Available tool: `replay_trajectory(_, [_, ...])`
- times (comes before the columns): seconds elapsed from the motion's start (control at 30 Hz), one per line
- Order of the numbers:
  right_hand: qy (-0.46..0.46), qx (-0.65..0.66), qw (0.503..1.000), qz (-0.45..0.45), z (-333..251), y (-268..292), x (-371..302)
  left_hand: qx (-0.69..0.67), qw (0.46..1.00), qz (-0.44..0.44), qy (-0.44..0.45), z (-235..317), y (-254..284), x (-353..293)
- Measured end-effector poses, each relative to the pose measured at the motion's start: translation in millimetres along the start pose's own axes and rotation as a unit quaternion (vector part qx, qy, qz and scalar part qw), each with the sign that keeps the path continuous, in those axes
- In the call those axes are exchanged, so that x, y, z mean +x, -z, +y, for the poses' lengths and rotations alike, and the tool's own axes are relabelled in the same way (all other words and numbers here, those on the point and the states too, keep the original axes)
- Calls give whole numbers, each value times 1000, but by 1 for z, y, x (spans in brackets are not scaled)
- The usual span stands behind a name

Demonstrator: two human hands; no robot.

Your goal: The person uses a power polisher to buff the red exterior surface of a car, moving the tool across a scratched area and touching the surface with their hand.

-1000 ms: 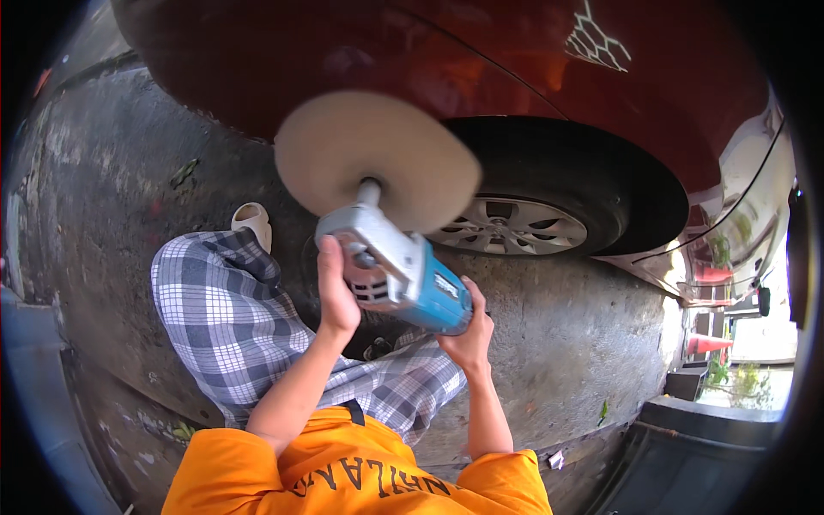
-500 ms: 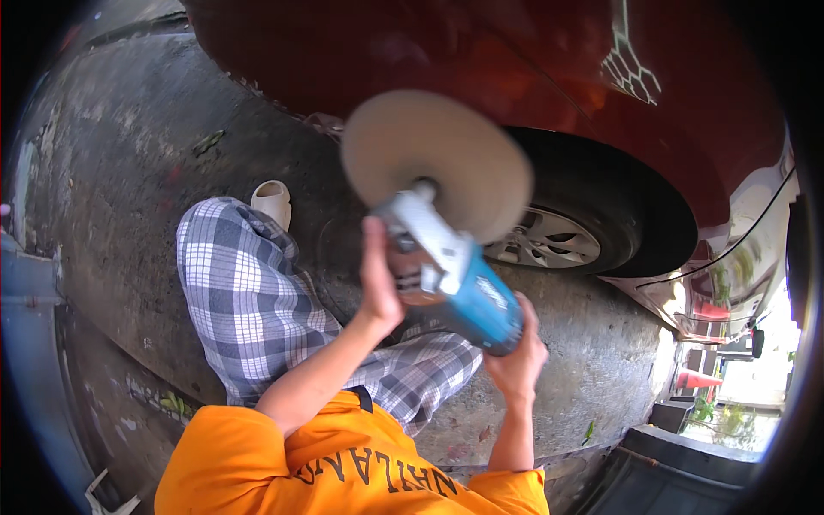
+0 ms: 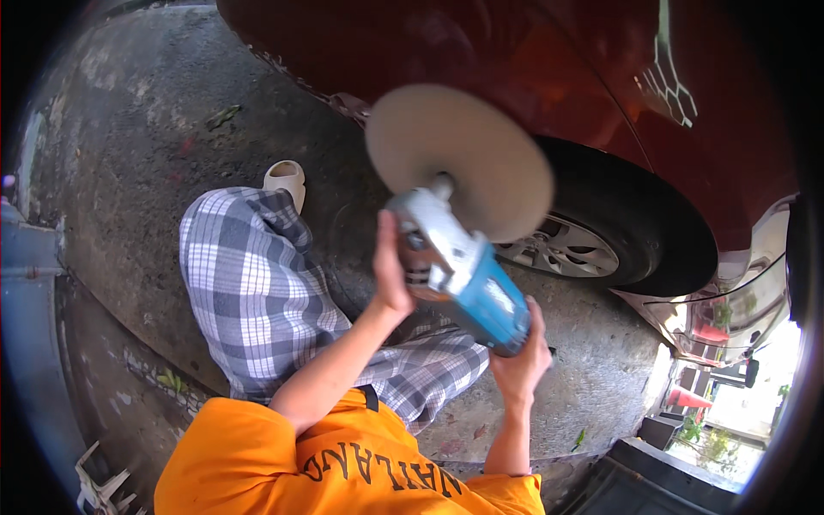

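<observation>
- Cream clog (image 3: 296, 187) on the concrete floor (image 3: 129, 189).
- Left hand (image 3: 393, 275), curl partly hidden, holds the head of the rotary polisher (image 3: 489, 300).
- Polisher between both hands; round pad (image 3: 463, 163) before the red car (image 3: 506, 51), contact unclear.
- Right hand (image 3: 525, 354) wrapped around its blue rear.

showed blue and silver on the polisher (image 3: 493, 300), cream on its pad (image 3: 463, 154), deep red on the car (image 3: 515, 77), black on the tyre (image 3: 639, 219); had grey-and-white plaid on the trousers (image 3: 249, 283), black-lettered orange on the shirt (image 3: 227, 442).
</observation>
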State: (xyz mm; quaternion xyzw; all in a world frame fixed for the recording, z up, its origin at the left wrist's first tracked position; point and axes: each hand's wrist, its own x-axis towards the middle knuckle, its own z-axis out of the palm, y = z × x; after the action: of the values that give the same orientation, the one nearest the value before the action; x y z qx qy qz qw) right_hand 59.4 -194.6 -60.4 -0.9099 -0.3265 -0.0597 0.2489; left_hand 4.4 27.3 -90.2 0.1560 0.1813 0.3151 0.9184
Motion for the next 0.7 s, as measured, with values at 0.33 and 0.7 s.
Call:
replay_trajectory(0.33, [16,-58,989,-136,-52,-72,30,-40,998,54,-2,31,107,51])
replay_trajectory(0.7, [-40,-27,998,28,-46,28,-9,-6,999,-31,35,28,-27,-2])
